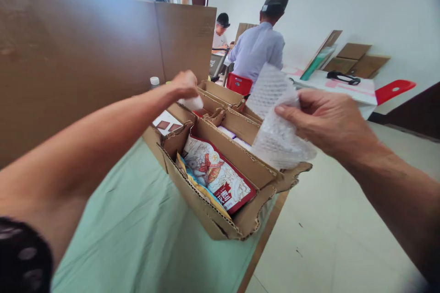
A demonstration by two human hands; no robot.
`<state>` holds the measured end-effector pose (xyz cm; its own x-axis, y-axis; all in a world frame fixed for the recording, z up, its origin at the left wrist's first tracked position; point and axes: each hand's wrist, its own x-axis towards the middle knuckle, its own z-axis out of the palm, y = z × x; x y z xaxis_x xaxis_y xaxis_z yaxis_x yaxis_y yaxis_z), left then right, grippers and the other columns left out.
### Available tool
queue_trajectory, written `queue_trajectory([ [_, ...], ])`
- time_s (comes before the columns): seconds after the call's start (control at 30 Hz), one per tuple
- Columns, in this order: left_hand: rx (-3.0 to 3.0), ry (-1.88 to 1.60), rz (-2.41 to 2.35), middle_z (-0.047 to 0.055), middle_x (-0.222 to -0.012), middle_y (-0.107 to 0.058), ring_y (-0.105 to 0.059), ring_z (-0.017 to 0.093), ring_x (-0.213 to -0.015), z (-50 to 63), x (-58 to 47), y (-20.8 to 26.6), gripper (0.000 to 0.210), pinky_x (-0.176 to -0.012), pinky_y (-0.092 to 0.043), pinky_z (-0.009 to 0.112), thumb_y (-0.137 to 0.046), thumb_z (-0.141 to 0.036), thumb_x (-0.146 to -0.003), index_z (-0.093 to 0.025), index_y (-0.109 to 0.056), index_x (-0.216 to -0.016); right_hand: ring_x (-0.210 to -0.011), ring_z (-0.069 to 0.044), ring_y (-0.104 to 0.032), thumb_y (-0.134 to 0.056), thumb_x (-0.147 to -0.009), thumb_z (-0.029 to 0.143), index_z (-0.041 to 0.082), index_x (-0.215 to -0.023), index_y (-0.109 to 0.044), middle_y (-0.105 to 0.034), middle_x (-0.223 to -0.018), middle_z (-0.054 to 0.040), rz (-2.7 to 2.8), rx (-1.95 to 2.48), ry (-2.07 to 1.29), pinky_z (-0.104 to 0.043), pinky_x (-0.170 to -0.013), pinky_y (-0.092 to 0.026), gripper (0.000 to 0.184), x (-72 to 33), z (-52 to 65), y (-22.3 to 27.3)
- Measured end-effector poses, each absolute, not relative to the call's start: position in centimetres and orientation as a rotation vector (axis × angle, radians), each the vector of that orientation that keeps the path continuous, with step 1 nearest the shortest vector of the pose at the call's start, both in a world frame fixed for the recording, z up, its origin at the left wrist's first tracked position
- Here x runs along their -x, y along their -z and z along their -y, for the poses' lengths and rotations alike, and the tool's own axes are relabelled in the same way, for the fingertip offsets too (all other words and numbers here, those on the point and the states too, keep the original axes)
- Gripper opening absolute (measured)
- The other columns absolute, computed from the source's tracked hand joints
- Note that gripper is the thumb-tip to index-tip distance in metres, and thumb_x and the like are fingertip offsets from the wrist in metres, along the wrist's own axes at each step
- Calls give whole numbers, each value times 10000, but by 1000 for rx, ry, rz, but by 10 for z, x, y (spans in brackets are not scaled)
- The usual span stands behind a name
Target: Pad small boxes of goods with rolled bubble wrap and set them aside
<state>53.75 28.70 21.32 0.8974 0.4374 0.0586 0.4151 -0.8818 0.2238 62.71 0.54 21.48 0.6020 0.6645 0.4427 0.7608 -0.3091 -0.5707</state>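
My right hand pinches a crumpled sheet of clear bubble wrap between thumb and fingers, over the right side of the cardboard boxes. Farther back, my left hand is closed on a whitish piece of bubble wrap, partly hidden by the hand. Below and between my arms, an open cardboard box with rough-cut edges holds a red and white snack pouch and a yellow and blue packet. Behind it, other open compartments hold a white carton with brown squares and white-purple packs.
A green cloth covers the table under the boxes. A tall cardboard panel stands along the left, near a white-capped bottle. A seated person is ahead, beside a white table and red chair.
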Motion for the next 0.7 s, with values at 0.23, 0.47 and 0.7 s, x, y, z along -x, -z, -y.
queue_trajectory([
  [0.23,-2249,-630,-324,95,-1197,-707,-711,231,-1018,-220,-470,-251,377,-773,-580,331,-420,-318,-1010,-141,-543,-1320,-691,-119,-587,-594,-841,134,155,-808,-646,-632,-767,-2,1257,1724,63,-251,-643,-533,65,-582,-79,-245],
  [0.47,-2177,-886,-657,46,-999,-738,-691,195,-833,-253,-394,-213,368,-766,-597,343,-619,-358,-839,-145,-639,-1138,-735,-125,-642,-531,-882,134,138,-1110,-692,-721,-968,-63,1490,1853,-74,-253,-678,-547,280,-594,-80,-256],
  [0.7,-2942,-500,-1108,-23,-1537,-496,-353,426,-1451,-391,-221,-150,362,-1076,-261,759,-488,-475,-858,-345,-652,-1153,-829,-157,-683,-602,-833,103,157,-1023,-743,-773,-969,-77,1706,2519,-431,-233,-753,-486,243,-700,-58,-190],
])
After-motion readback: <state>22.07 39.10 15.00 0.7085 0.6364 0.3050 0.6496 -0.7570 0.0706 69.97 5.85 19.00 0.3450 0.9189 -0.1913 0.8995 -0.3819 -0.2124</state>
